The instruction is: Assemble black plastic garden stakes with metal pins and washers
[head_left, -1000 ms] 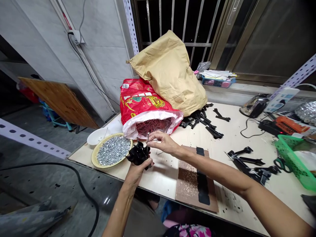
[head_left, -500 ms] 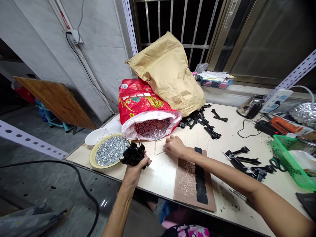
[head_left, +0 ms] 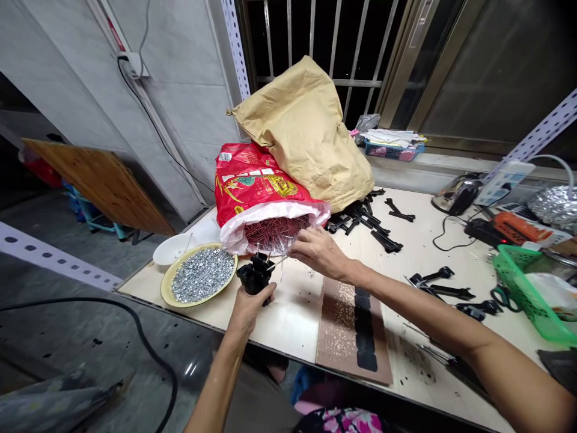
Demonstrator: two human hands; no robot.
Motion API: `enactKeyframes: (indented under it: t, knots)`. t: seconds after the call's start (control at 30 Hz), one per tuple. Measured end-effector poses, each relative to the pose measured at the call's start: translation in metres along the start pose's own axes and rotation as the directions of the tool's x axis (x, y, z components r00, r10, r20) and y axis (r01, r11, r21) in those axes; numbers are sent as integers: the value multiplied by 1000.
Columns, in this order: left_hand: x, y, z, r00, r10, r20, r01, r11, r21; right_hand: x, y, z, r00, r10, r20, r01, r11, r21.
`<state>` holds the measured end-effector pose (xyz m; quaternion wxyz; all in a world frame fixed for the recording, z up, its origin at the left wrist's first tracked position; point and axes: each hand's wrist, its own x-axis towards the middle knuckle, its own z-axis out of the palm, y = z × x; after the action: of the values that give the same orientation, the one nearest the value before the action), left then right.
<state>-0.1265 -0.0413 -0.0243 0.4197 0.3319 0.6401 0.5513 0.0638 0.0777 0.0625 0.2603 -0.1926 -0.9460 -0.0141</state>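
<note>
My left hand (head_left: 247, 307) is closed around a bundle of black plastic parts (head_left: 255, 276), held upright above the table's front edge. Thin metal pins stick up from the top of the bundle. Between the fingertips of my right hand (head_left: 319, 251) is a long thin metal rod (head_left: 278, 262), slanting down to the left, with its far end at the black parts. Whether it has entered a hole cannot be made out. Behind my hands lies a red sack (head_left: 261, 183), its white mouth open on many similar rods (head_left: 273, 233). A yellow bowl (head_left: 166, 293) of small silvery metal pieces (head_left: 202, 275) stands left of the bundle.
A white bowl (head_left: 164, 252) sits behind the yellow one. A brown paper sack (head_left: 311, 132) leans on the red sack. More black parts (head_left: 385, 240) lie behind and at right. A brown board (head_left: 336, 337), scissors (head_left: 505, 299) and a green basket (head_left: 525, 300) are on the table (head_left: 288, 325).
My right hand has lifted a rod off the tabletop by the sack mouth and brought its end to the black parts. My left hand has turned the bundle more upright and slightly right.
</note>
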Motion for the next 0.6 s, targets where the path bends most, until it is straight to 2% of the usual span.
enactKeyframes:
  t: [0.1, 0.2, 0.3, 0.37, 0.43, 0.47, 0.5, 0.53, 0.57, 0.6]
  knots:
    - [0, 7, 6, 1000, -25, -8, 25, 998, 54, 14, -10, -6, 997, -56, 55, 60, 995, -75]
    - [-2, 13, 9, 999, -36, -19, 38, 994, 100, 27, -16, -12, 979, -117, 167, 129, 990, -65]
    - [-4, 14, 9, 998, -57, -20, 58, 994, 95, 39, -17, -21, 942, -171, 289, 158, 985, 69]
    - [-5, 13, 7, 998, -64, -13, 64, 997, 40, 46, -13, -24, 936, -202, 287, 130, 959, 251]
    - [-7, 12, 5, 999, -48, -10, 48, 998, -46, 50, -5, -19, 966, -136, 219, 26, 896, 443]
    - [-8, 12, 4, 1000, -29, -9, 28, 995, -97, 50, -1, -12, 978, -47, 204, -63, 863, 502]
    - [-8, 12, 3, 1000, -9, -8, 8, 989, -150, 50, 2, -2, 970, 72, 231, -184, 839, 512]
    - [-9, 14, 2, 1000, 4, -11, -6, 979, -203, 48, 4, 11, 934, 204, 293, -326, 821, 469]
    - [-10, 15, 2, 1000, 7, -15, -10, 967, -253, 46, 5, 26, 870, 335, 363, -466, 799, 380]
    - [-11, 17, 3, 1000, 2, -19, -8, 955, -298, 43, 3, 42, 776, 453, 440, -590, 768, 249]
